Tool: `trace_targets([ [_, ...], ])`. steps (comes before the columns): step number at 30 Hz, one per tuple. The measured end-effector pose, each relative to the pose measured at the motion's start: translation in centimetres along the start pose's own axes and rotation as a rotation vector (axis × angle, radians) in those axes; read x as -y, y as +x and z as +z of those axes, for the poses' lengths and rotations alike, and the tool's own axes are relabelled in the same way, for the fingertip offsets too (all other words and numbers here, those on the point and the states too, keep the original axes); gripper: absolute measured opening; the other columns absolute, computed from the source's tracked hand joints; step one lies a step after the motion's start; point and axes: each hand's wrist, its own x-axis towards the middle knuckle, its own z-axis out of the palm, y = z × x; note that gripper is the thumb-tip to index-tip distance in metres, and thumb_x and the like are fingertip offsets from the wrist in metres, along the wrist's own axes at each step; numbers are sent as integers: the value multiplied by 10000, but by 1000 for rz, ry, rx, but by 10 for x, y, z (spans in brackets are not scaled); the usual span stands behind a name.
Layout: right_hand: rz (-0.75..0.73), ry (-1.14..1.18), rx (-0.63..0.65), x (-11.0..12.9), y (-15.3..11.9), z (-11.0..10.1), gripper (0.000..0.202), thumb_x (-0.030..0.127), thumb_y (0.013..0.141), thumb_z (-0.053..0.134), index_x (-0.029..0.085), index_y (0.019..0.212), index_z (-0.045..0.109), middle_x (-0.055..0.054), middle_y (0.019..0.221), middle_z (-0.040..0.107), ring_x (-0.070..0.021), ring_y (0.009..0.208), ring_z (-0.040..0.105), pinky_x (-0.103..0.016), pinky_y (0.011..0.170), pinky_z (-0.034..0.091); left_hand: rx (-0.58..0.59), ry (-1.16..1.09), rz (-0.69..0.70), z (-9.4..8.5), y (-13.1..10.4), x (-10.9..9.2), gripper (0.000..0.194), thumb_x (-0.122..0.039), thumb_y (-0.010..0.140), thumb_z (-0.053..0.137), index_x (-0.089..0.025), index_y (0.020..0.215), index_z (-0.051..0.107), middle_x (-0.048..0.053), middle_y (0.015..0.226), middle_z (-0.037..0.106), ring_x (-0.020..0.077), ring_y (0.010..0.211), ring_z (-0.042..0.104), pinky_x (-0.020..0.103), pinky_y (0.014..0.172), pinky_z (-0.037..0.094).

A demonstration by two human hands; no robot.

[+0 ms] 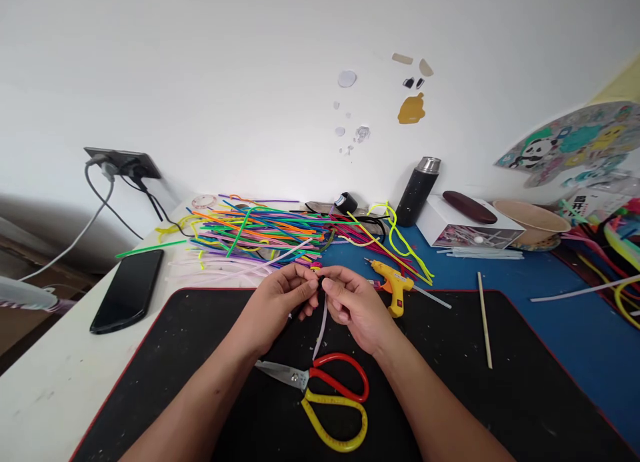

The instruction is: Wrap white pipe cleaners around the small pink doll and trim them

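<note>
My left hand (287, 295) and my right hand (355, 305) meet above the black mat (200, 355), fingertips nearly touching. Both pinch a small black piece (321, 281), which looks like a bent black pipe cleaner; most of it is hidden by the fingers. A pale strip (321, 332) hangs down between the hands. Just below them lie scissors (320, 389) with one red and one yellow handle, blades pointing left. Beyond the hands is a heap of coloured pipe cleaners (250, 229). To the right of my right hand rests a yellow glue gun (395, 285).
A phone (127, 290) lies at the left. A wooden stick (485, 319) is on the mat's right. Behind stand a black flask (419, 192), a white box (470, 225) and a bowl (531, 219). More pipe cleaners (615, 249) lie far right.
</note>
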Motion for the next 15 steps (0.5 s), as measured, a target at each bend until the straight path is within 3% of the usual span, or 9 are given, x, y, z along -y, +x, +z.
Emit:
trace_targets([
  [4,-2,6,-1,1,0,0,370,432,762,932,177,971,764,103,486,475,-54,403,302,-225,434,147,-3,17,15,1,0,0,418,-515,789,871,-194,912,633,-23,673,659,125,584,574,242,568,425],
  [11,11,28,11,-2,1,-2,398,459,800,915,169,1021,756,95,526,494,-51,415,331,-223,440,141,-45,180,165,4,-1,2,317,-455,895,772,-201,953,590,-39,689,640,136,649,607,243,598,442],
  [15,-2,27,3,-3,1,-2,364,439,797,920,169,976,754,102,501,468,-53,411,323,-224,441,152,-21,177,162,3,-2,4,320,-459,905,765,-200,965,586,-43,693,625,133,648,593,244,598,443],
])
